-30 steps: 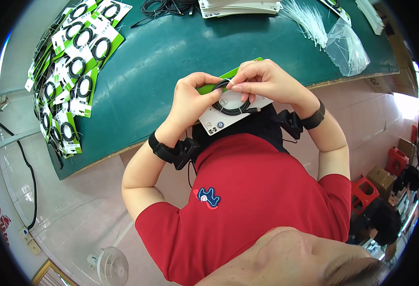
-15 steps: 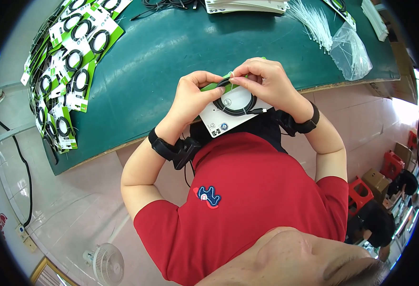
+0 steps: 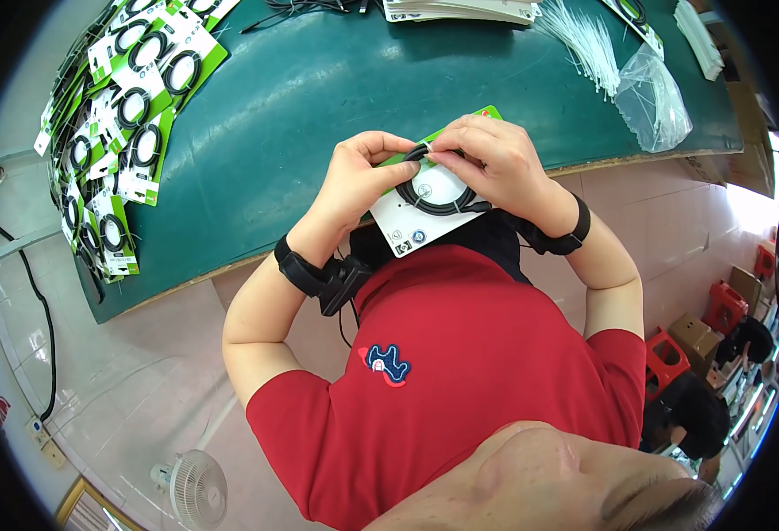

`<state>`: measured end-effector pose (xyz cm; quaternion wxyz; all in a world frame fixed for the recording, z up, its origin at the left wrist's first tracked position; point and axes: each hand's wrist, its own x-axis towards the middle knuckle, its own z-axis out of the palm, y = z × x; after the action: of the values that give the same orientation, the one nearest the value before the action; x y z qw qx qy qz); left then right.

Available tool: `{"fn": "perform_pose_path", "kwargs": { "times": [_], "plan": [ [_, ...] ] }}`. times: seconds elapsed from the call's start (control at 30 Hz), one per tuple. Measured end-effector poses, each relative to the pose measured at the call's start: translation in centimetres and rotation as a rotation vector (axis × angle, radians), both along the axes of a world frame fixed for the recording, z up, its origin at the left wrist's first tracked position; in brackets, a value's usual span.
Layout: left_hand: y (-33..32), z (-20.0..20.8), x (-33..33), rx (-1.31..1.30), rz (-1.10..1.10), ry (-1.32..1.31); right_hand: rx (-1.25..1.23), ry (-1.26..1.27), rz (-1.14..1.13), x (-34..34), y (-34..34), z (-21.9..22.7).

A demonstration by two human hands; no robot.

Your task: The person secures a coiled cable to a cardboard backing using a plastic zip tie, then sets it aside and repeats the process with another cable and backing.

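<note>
A coiled black cable point(image 3: 443, 209) lies against a white and green backing card point(image 3: 398, 219), held in front of me at the table's near edge. My left hand point(image 3: 367, 173) is closed on the coil's upper left, thumb over the cable and fingers at the card's edge. Beside it, my right hand point(image 3: 491, 159) pinches at the top of the coil, where a small white cable tie point(image 3: 428, 147) goes round the cable. The tie's tail is mostly hidden by the right fingers. Lower on the coil, a plug end is partly covered by the right hand.
Carded black cables point(image 3: 133, 106) are heaped on the green table point(image 3: 319, 80) at the left. At the far side lie a stack of white cards point(image 3: 460, 11), loose cables point(image 3: 305, 11), white cable ties point(image 3: 584, 49) and a clear plastic bag point(image 3: 653, 102). A fan point(image 3: 197, 488) stands lower left.
My right hand has turned and closed in over the top of the coil, and the tie's loop now sits smaller against the cable. My left hand keeps its hold.
</note>
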<state>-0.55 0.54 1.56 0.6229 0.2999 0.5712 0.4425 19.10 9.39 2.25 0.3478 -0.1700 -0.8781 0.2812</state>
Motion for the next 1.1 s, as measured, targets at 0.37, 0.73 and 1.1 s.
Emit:
{"fn": "perform_pose_path", "kwargs": {
  "times": [0.37,0.73,1.1],
  "plan": [
    [0.2,1.0,-0.5,-0.045,-0.041,-0.11,-0.044,-0.024,0.023,-0.1,0.1,0.2],
    [0.2,1.4,-1.2,-0.081,-0.102,-0.198,-0.132,-0.002,0.048,0.0,0.0,0.1],
    [0.1,1.4,-1.1,-0.065,-0.079,-0.176,-0.126,0.006,0.048,0.0,-0.1,0.2]
  ]
}}
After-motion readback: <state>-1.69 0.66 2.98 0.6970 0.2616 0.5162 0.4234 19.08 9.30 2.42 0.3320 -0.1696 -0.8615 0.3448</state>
